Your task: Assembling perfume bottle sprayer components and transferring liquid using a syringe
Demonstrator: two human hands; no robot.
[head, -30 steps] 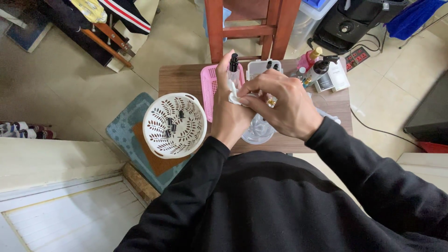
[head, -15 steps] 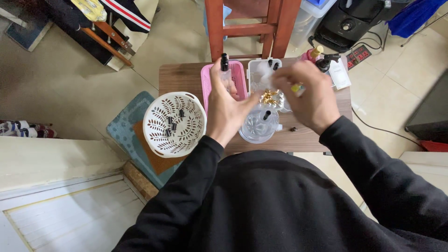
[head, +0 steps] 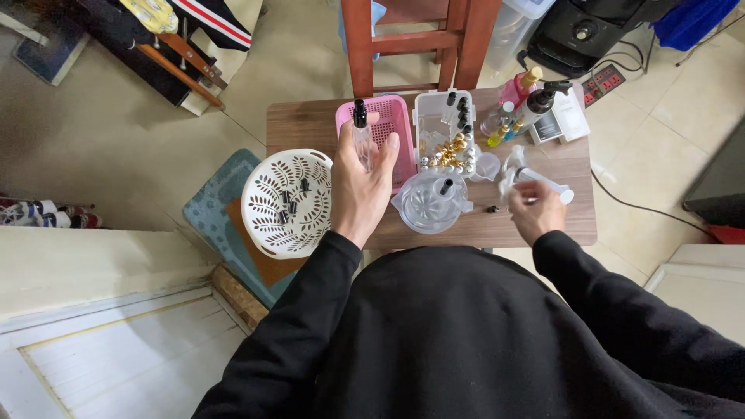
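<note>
Two hands | left hand [head: 362, 190] grips spray bottle [head: 362, 138] | right hand [head: 535, 209] pinches white tissue [head: 518, 169]

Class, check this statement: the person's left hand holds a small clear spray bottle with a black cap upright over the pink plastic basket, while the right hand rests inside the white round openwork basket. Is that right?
Not quite. The head view shows the right hand at the table's right end, holding a white plastic piece, well away from the white round openwork basket. The rest stands: the left hand holds the small clear spray bottle with a black cap upright over the pink plastic basket.
</note>
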